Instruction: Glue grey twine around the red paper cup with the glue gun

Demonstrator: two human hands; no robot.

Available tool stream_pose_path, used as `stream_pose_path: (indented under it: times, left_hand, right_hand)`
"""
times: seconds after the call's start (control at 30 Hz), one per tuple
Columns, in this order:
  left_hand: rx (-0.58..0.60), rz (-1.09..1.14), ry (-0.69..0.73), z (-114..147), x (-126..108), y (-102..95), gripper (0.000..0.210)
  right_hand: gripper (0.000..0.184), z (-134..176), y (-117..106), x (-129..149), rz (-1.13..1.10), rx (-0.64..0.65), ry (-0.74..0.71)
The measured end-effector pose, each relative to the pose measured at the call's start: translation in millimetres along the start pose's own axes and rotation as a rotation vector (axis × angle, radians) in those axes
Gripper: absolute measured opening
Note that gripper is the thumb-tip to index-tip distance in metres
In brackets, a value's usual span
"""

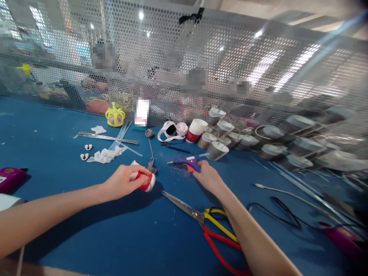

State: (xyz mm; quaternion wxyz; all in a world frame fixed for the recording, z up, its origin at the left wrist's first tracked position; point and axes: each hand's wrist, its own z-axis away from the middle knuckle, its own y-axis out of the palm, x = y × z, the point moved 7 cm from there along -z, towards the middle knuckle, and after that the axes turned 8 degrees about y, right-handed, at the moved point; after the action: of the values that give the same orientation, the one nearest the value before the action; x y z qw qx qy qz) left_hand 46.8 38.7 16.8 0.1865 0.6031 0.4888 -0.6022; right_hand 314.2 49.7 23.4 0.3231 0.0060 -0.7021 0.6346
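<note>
My left hand [126, 182] is wrapped round a red and white paper cup [148, 183], which lies tilted on its side just above the blue table. In my right hand [208, 176] is a blue glue gun [184, 161] with a small red light, its nozzle pointing left towards the cup. Grey yarn [151, 165] trails behind the cup to a small ball [149, 133]. Large scissors [198, 216] with yellow and red handles lie between my forearms, blades towards the cup.
Several grey-wrapped cups [217, 150] stand at the right rear, beside stacked paper cups [197, 128]. A yellow crown-like piece [115, 116], metal rods [107, 137] and crumpled white tissue [106, 154] lie left. Cables [287, 214] cross the right side. A perforated screen [161, 57] borders the back.
</note>
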Motion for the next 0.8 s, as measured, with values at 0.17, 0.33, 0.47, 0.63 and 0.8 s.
stream_pose_path:
  times: [0.17, 0.33, 0.47, 0.63, 0.8]
  left_hand:
    - [-0.029, 0.055, -0.025, 7.0, 11.8, 4.8, 0.025]
    - [-0.033, 0.024, -0.005, 9.3, 16.6, 6.5, 0.026]
    - [-0.038, 0.022, 0.019, 8.3, 15.6, 4.6, 0.024]
    - [-0.058, 0.064, -0.009, 7.3, 17.4, 2.1, 0.023]
    - [-0.053, 0.102, -0.056, 4.8, 19.1, 1.6, 0.021]
  right_hand:
    - [0.028, 32.8, -11.8, 18.8, -0.355, 0.204, -0.064]
    - [0.020, 73.9, -1.5, 38.4, -0.463, 0.429, -0.141]
    - [0.028, 90.5, 11.3, 37.6, -0.468, 0.544, -0.103]
    - [0.026, 92.3, 16.4, 28.1, -0.319, 0.479, -0.077]
    - [0.030, 94.0, 12.1, 36.2, -0.188, 0.361, -0.165]
